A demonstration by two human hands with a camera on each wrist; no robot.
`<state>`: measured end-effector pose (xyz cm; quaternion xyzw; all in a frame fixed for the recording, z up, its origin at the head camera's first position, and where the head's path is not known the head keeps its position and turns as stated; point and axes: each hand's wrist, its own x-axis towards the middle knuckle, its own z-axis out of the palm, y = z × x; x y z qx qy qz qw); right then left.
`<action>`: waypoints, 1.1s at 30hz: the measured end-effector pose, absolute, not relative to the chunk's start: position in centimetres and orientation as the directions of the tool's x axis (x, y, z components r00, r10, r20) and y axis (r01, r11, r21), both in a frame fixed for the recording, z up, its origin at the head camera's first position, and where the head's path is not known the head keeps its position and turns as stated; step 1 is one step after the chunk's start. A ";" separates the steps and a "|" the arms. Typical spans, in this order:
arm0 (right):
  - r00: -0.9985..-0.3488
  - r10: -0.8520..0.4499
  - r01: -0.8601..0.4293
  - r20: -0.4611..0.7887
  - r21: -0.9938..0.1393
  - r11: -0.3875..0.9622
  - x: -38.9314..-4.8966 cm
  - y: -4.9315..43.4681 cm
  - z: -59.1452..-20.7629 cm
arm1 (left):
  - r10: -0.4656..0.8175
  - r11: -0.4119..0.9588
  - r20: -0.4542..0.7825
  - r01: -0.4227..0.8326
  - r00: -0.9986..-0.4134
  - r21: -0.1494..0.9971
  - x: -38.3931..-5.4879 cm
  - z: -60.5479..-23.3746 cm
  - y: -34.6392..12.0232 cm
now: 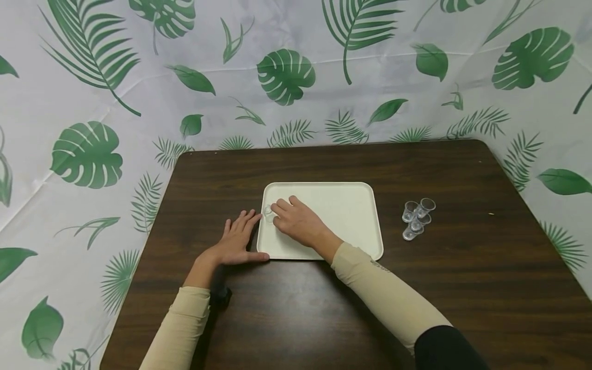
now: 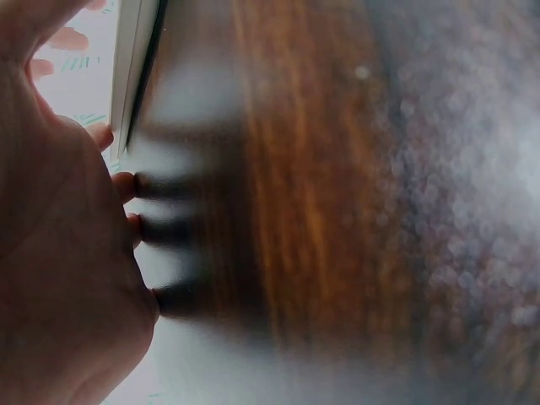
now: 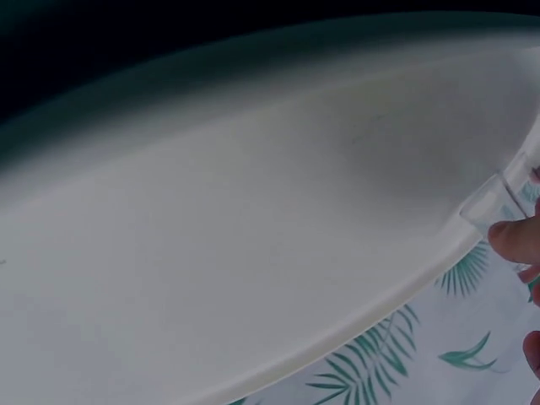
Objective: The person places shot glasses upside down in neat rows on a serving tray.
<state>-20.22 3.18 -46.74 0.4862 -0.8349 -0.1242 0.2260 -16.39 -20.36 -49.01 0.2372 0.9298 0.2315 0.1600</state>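
Note:
A white rectangular tray (image 1: 333, 205) lies on the dark wooden table. At its left end my right hand (image 1: 300, 222) reaches over it and pinches a small clear plastic cup (image 3: 489, 205), with the thumb (image 3: 516, 240) against the cup's side in the right wrist view. The hand partly covers the clear plastic (image 1: 267, 210) in the head view. My left hand (image 1: 237, 244) rests with spread, straight fingers on the table at the tray's left edge, its thumb by the near left corner. In the left wrist view the left palm (image 2: 67, 245) shows beside the tray's rim (image 2: 125, 76).
Several small clear cups (image 1: 418, 218) stand in a close cluster on the table (image 1: 462, 288) to the right of the tray. A white cloth with green leaves (image 1: 287, 77) hangs behind the table and down its sides.

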 end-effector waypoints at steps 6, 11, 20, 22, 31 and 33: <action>-0.450 -0.860 -0.762 0.240 0.400 0.510 -20.1 3.5 -46.4 | 0.516 0.770 -0.171 0.367 -0.839 0.522 -16.4 -49.3 -20.5; -0.490 -0.834 -0.784 0.255 0.290 0.549 -19.6 4.2 -46.0 | 0.520 0.771 -0.171 0.373 -0.837 0.515 -16.3 -49.4 -20.5; -0.651 -0.650 -0.717 0.393 -0.038 0.696 -18.0 6.5 -45.5 | 0.515 0.780 -0.181 0.371 -0.838 0.504 -16.3 -49.2 -20.4; -0.692 -0.591 -0.687 0.415 -0.127 0.715 -17.5 7.2 -45.5 | 0.512 0.786 -0.187 0.370 -0.839 0.495 -16.3 -49.0 -20.4; -0.795 -0.322 -0.562 0.514 -0.423 0.711 -14.9 10.8 -45.9 | 0.511 0.792 -0.204 0.366 -0.835 0.489 -16.4 -48.6 -20.3; -0.805 -0.252 -0.539 0.538 -0.482 0.691 -14.2 11.5 -45.8 | 0.509 0.793 -0.201 0.365 -0.837 0.488 -16.3 -48.7 -20.5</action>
